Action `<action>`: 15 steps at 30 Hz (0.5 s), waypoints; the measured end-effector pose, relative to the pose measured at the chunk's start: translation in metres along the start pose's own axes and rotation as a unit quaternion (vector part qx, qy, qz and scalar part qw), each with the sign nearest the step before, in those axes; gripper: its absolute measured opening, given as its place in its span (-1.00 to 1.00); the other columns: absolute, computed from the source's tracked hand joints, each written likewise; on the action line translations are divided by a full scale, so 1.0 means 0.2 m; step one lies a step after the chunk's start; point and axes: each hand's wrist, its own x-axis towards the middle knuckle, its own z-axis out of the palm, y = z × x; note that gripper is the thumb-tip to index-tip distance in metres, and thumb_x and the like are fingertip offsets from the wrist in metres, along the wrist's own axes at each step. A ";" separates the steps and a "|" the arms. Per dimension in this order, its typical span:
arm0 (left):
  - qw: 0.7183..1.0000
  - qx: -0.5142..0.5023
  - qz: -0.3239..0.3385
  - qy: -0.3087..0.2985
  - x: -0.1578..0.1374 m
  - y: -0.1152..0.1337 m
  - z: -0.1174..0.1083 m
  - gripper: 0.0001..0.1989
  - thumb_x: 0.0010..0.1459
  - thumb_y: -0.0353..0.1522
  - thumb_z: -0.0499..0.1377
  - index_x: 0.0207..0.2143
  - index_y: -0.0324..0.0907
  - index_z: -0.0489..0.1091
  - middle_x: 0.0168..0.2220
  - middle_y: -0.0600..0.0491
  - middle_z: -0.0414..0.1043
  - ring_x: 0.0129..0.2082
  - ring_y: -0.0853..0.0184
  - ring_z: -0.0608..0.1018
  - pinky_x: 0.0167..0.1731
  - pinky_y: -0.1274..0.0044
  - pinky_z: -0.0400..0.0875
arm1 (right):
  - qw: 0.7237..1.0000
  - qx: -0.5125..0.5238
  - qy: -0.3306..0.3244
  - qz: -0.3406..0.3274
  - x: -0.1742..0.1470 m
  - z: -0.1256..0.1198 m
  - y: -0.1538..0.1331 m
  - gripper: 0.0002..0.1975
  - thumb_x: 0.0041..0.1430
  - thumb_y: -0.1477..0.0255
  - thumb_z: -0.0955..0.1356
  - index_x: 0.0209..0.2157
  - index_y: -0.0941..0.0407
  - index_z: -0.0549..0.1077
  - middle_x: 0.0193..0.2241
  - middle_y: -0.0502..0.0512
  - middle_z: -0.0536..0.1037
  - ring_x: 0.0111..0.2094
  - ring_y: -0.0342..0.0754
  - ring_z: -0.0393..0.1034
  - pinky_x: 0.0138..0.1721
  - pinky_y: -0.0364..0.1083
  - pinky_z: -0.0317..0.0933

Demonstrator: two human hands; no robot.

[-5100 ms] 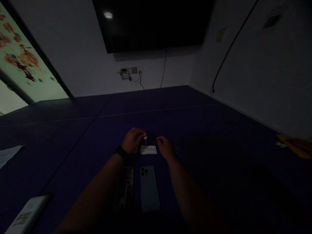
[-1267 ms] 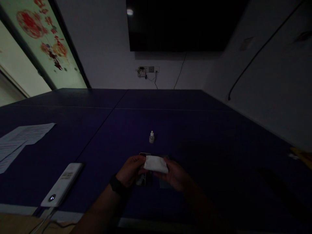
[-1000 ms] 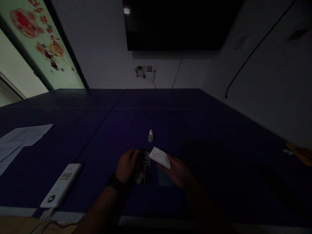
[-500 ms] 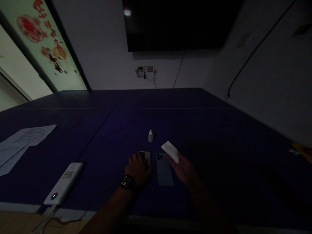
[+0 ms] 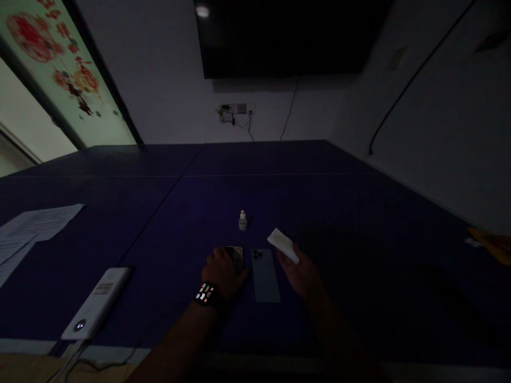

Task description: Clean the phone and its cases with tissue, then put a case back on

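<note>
My left hand (image 5: 220, 272), with a smartwatch (image 5: 205, 293) on its wrist, lies over a small dark phone (image 5: 237, 257). Its fingers are at the left side and the thumb is at the right, gripping it against the table; much of the phone is covered. Just right of it, a blue-grey phone (image 5: 265, 279) lies back up, its camera lenses at the top left corner. Between the fingers and thumb of my right hand (image 5: 298, 270) is a folded white wipe (image 5: 283, 244), held above the table. A small dropper bottle (image 5: 242, 222) stands upright beyond the phones.
On the left, a white power bank (image 5: 98, 303) with a lit display has cables (image 5: 75, 356) running over the table's near edge. Printed papers (image 5: 40, 226) lie farther left. A yellow item (image 5: 493, 247) is at the far right. A dark screen (image 5: 291, 37) hangs on the wall.
My right hand with the wipe has shifted slightly right, off the edge of the blue-grey phone. The watch face is brighter. The view has turned a little; my left hand stays on the dark phone.
</note>
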 end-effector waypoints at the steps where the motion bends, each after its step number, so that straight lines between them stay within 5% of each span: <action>1: 1.000 -0.001 -0.002 -0.013 0.01 0.00 -0.01 -0.13 0.17 0.13 0.09 0.21 -0.45 0.30 0.09 -0.46 0.33 0.02 -0.19 0.50 -0.12 0.25 0.43 | 1.000 -0.001 0.002 -0.002 0.00 0.00 0.00 -0.86 0.23 0.37 0.43 -0.16 0.01 0.50 -0.17 0.07 0.67 -0.03 0.05 0.59 -0.05 0.06 0.55; 10: 0.996 -0.078 -0.020 -0.029 0.04 -0.01 0.01 -0.26 0.09 -0.01 0.19 0.08 -0.49 0.34 -0.02 -0.49 0.40 -0.04 -0.24 0.55 -0.09 0.17 0.40 | 1.000 -0.016 0.009 -0.015 -0.01 0.01 0.00 -0.84 0.22 0.38 0.44 -0.15 0.03 0.50 -0.16 0.09 0.66 -0.05 0.07 0.59 -0.10 0.04 0.57; 15: 0.973 -0.222 0.009 -0.055 0.05 -0.07 -0.06 -0.26 0.05 0.04 0.20 0.07 -0.39 0.36 0.07 -0.47 0.39 0.04 -0.23 0.51 -0.04 0.19 0.36 | 0.998 -0.047 0.012 -0.042 -0.01 0.00 0.00 -0.88 0.23 0.37 0.43 -0.18 0.04 0.50 -0.19 0.10 0.65 -0.10 0.05 0.59 -0.13 0.04 0.57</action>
